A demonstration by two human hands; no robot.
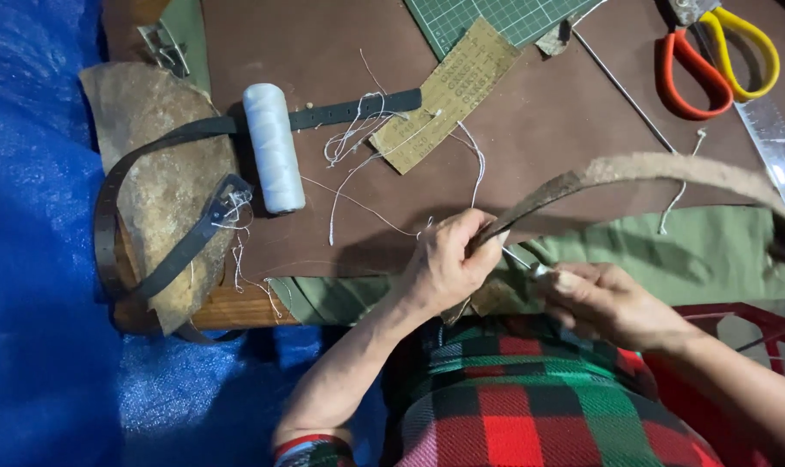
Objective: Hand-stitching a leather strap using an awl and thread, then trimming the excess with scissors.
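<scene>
My left hand (448,264) pinches the near end of a long, curved, rough brown leather strap (660,169), which arcs away over the right part of the worktop (531,130) toward its right edge. My right hand (604,303) has its grip closed on a slim metal tool (522,259), tip set just beside the pinched strap end; a white thread (474,169) trails from there across the brown surface. Step in hand, as I judge it: hand-stitching the strap end. The next move calls for a steady pinch and a true line for the tool tip.

Surroundings: a white spool of thread (273,147) lies near the left edge, touching a dark narrow belt (150,216) looped around a flat worn leather piece (163,173). A tan sandpaper strip (444,91) and green cutting mat (496,17) sit at the far edge; orange-and-yellow scissors (717,60) and a clear ruler (777,143) occupy the far right corner. Loose thread ends could snag.
</scene>
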